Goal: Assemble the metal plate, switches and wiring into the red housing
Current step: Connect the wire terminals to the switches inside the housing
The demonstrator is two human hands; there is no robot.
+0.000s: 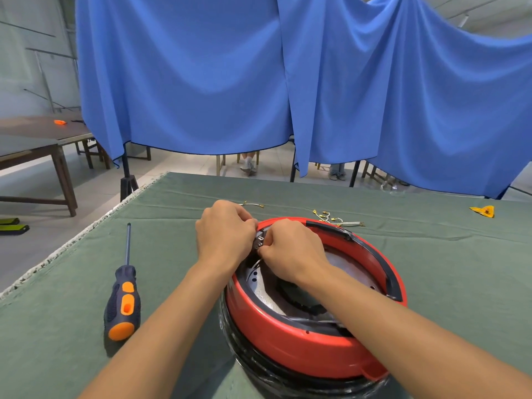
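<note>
Head view: two hands pinch a small switch at the far-left rim of the red housing.

The switch (260,239), a small grey metal block with two rivet-like dots, stands with its long axis roughly upright and slightly tilted, lower end toward the housing's interior, and a thin wire (257,263) curves down from it. The left hand (225,231) and the right hand (290,249) meet over it, fingers curled and pinching it from either side. The red housing (302,347) sits open side up on a black base, near the table's front edge, with the metal plate (266,295) lying inside. On the green table cloth (178,226), a screwdriver (124,298) lies left of the housing, tip pointing away from the person. Loose wires with yellow terminals (331,218) lie just beyond the housing.
</note>
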